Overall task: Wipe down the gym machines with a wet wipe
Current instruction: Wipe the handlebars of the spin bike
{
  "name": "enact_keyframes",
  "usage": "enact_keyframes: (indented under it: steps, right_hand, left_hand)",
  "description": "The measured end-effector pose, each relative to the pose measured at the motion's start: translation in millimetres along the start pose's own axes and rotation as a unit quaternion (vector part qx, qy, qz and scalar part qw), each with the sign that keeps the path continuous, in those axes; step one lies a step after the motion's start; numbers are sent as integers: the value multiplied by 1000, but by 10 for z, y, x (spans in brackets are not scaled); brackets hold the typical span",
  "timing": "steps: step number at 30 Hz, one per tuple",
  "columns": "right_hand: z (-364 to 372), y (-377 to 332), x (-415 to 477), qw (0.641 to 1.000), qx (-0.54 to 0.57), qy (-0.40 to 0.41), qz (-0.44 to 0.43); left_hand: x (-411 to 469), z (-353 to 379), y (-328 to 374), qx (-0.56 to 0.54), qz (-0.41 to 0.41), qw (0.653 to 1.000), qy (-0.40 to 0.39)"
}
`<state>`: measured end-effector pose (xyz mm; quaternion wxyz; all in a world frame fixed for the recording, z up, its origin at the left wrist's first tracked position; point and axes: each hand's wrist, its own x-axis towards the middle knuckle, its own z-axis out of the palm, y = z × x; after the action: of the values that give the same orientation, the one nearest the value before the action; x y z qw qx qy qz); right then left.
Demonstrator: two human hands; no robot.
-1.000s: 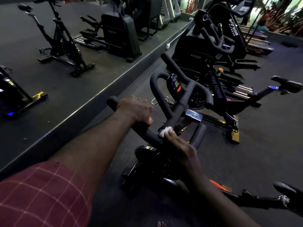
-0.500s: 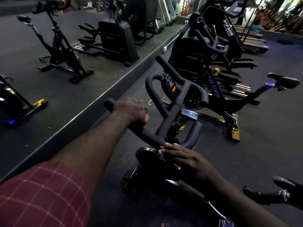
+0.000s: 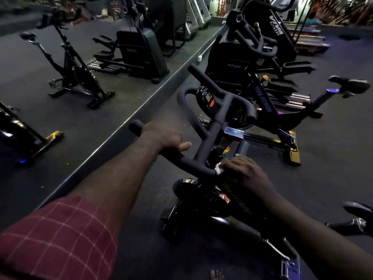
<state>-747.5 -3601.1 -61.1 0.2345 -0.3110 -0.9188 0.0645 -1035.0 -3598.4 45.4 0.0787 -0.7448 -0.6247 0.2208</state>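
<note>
**Grip check: left hand braces, right hand wipes**

Clamped round the left horn of the handlebar (image 3: 212, 128) with the left hand (image 3: 163, 138), fingers curled under the tube and thumb pointing toward the handlebar's centre stem. Good brace.

Pressed onto the handlebar's near crossbar, just right of the stem junction, with the right hand (image 3: 244, 172). Fingers curved over the tube, bearing down on the wet wipe (image 3: 218, 168). Only a white corner visible at the fingertips, so likely bunched up small.

To do this pass well:
- Spread the wipe flat under the palm. More contact, fewer passes.
- Wrap round the tube, not just the top. Sweat probably sits underneath too.
- Drag outward from the stem junction to the handlebar's right horn in one firm stroke, then twist back.
- Hold the left brace firm so the handlebar cannot swing under pressure.
- Go light near the console (image 3: 205, 97) inside the handlebar's front loop. Avoid squeezing liquid onto the display.
- Swap hands afterwards. The left horn sits under the bracing hand and looks unwiped.
- Refold to a clean face before starting on the front loop.
</note>
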Motion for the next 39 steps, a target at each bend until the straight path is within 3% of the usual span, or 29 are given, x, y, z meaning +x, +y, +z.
enact_keyframes:
  steps: [3,5,8,10,13,18,21,23,26,31,32,34,36,39]
  right_hand:
    - [201,-395,66,991,60,55,110]
    - [333,-569,-52,990,98,69,73]
    - [176,-259,-273,995,70,23,-63]
    - [-10,149,-294,997,54,28,-43]
    - [-162,453,-218,994,36,73,78]
    - [12,481,-212,997,63,-1,-50]
    - [-17,641,35,993,89,20,74]
    - [42,577,118,987,114,50,99]
    - [108,590,52,998,43,38,7]
    - [-35,635,481,995,-99,-17,-11]
    - [-20,616,578,993,-111,-42,8]
    - [-46,580,689,983,-41,-80,158]
    - [-11,572,729,946,69,-36,314]
    - [149,446,708,861,198,117,454]
  left_hand:
    - [24,-8,49,-2,13,1000,-16]
    - [40,-11,115,-21,11,1000,-8]
    - [13,29,190,-73,2,996,53]
    - [21,44,221,-111,-17,988,104]
    - [117,36,421,-171,-37,977,123]
    - [226,215,809,-163,-48,970,173]
    - [241,255,804,-167,-53,967,185]
    - [244,241,811,-165,-57,967,186]
    - [239,241,813,-170,-57,966,187]
    - [220,220,818,-170,-63,967,179]
    - [209,223,819,-175,-68,966,179]
    - [206,237,827,-182,-68,963,187]
    - [204,274,833,-179,-64,963,191]
    - [224,279,825,-177,-65,962,197]
